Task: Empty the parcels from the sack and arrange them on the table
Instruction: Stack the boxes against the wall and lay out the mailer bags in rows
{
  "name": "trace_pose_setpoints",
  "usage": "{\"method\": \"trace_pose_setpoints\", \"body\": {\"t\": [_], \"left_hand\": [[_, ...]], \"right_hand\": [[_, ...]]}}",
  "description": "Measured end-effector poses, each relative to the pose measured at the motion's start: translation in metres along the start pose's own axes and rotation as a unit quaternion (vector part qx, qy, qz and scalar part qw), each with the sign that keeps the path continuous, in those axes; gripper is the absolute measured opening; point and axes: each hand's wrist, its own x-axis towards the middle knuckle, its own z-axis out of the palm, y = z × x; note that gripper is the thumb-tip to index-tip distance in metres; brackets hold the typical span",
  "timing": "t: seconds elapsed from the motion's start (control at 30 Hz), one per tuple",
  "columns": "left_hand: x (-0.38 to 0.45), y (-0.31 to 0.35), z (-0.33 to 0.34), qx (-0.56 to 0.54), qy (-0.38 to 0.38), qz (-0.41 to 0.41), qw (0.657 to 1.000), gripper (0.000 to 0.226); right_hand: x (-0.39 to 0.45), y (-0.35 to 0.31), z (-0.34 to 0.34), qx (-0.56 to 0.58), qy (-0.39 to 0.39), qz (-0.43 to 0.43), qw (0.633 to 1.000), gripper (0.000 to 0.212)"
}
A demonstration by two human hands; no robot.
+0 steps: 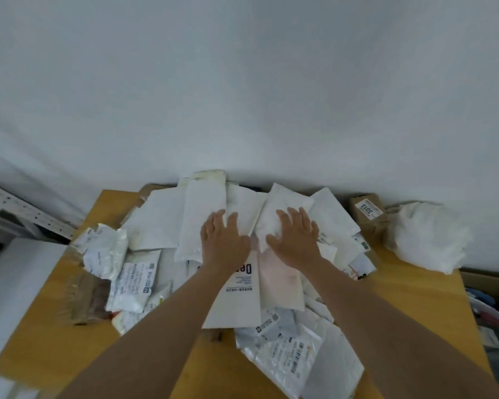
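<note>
Both hands, the left hand and right hand, lie flat with fingers spread on the heap of parcels mid-counter. The emptied-looking white sack sits crumpled at the far right corner. Emptying seems done; arranging remains, the heap overlapping untidily.

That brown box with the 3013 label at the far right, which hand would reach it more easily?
The right hand, probably. It rests flat on the white mailers on the same side as the brown box, while the left hand lies further left and would have to cross over.
</note>
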Motion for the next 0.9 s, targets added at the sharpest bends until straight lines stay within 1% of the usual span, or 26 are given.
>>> {"method": "trace_pose_setpoints", "body": {"t": [0.07, 0.17, 0.23, 0.3, 0.37, 0.4, 0.47, 0.53, 0.6, 0.67, 0.77, 0.9], "left_hand": [[-0.005, -0.045, -0.007, -0.018, 0.009, -0.063, 0.998, 0.066], [-0.009, -0.102, -0.013, -0.061, -0.005, -0.152, 0.986, 0.069], [-0.006, -0.129, -0.014, -0.084, -0.020, -0.193, 0.977, 0.069], [-0.001, -0.165, -0.017, -0.087, -0.036, -0.216, 0.972, 0.070], [0.004, -0.190, -0.017, -0.062, -0.072, -0.217, 0.972, 0.074], [0.005, -0.203, -0.016, -0.058, -0.100, -0.211, 0.971, 0.076], [0.002, -0.216, -0.011, -0.083, -0.150, -0.186, 0.968, 0.080], [-0.005, -0.232, -0.003, -0.106, -0.173, -0.145, 0.968, 0.080], [-0.011, -0.251, 0.002, -0.089, -0.161, -0.104, 0.977, 0.078], [-0.015, -0.265, 0.006, -0.090, -0.142, -0.080, 0.983, 0.075], [-0.022, -0.275, 0.010, -0.113, -0.131, -0.060, 0.983, 0.074], [-0.032, -0.281, 0.016, -0.130, -0.108, -0.051, 0.984, 0.076]], "right_hand": [[0.001, -0.028, 0.012, -0.027, 0.005, 0.000, 1.000, 0.071], [0.003, -0.063, 0.025, -0.045, 0.007, 0.032, 0.998, 0.075], [0.003, -0.081, 0.031, -0.050, -0.013, 0.043, 0.998, 0.080], [0.004, -0.112, 0.045, -0.046, -0.035, 0.039, 0.998, 0.088], [0.004, -0.136, 0.055, -0.018, -0.047, 0.053, 0.997, 0.098], [0.006, -0.149, 0.061, -0.006, -0.051, 0.076, 0.996, 0.102], [0.010, -0.164, 0.069, 0.016, -0.062, 0.127, 0.990, 0.109], [0.012, -0.175, 0.078, 0.027, -0.073, 0.149, 0.986, 0.114], [0.009, -0.184, 0.087, 0.046, -0.060, 0.151, 0.986, 0.117], [0.003, -0.190, 0.092, 0.075, -0.024, 0.154, 0.985, 0.118], [-0.007, -0.194, 0.096, 0.129, 0.014, 0.182, 0.975, 0.117], [-0.023, -0.197, 0.104, 0.135, 0.037, 0.185, 0.973, 0.115]]}}
